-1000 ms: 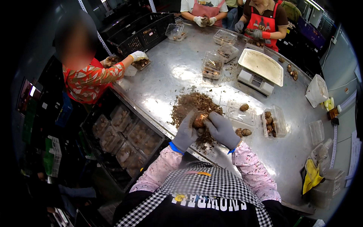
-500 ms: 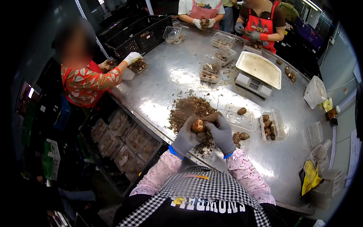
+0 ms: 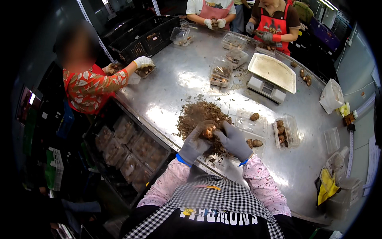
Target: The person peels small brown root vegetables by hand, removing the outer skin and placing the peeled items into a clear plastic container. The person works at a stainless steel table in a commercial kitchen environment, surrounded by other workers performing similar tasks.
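Note:
My left hand (image 3: 192, 145), in a grey glove, is closed around a brown taro (image 3: 209, 130) with a pale orange patch. From the other side, my gloved right hand (image 3: 236, 142) grips the same taro with bent fingers; its fingertips are partly hidden. Both hands are just above the near end of a heap of brown peelings and dirt (image 3: 197, 115). Beyond my right hand lies a clear plastic tray (image 3: 244, 124) with one small taro (image 3: 254, 116) on it. More taros (image 3: 256, 143) sit beside that hand, partly covered by it.
A clear box (image 3: 293, 133) of taros stands to the right on the metal table (image 3: 167, 83). Farther back are a scale (image 3: 266, 88) and several clear boxes (image 3: 221, 73). A black crate (image 3: 104, 159) of packed boxes is at left. Co-workers stand at the left and far edges.
My right hand has shifted slightly right and its wrist has swung outward. The taro has turned a little in my left hand. A co-worker's gloved hand at left has moved slightly.

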